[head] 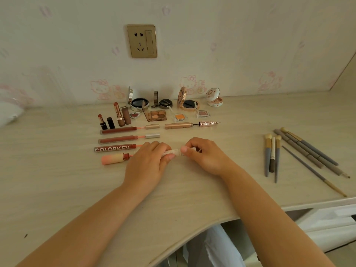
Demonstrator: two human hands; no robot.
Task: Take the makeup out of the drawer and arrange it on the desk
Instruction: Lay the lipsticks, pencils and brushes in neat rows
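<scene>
Left hand [148,162] and right hand [204,155] each pinch one end of a pale slim tube [173,152] held level just above mid-desk [57,189]. Lip glosses [119,140] lie immediately left; brushes [300,151] well apart right. Bare surface extends to the curved front edge.

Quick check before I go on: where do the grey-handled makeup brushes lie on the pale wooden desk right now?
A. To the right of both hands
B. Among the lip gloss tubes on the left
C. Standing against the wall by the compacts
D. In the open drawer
A: the grey-handled makeup brushes lie flat on the pale wooden desk, right of the right hand and left hand.
</scene>
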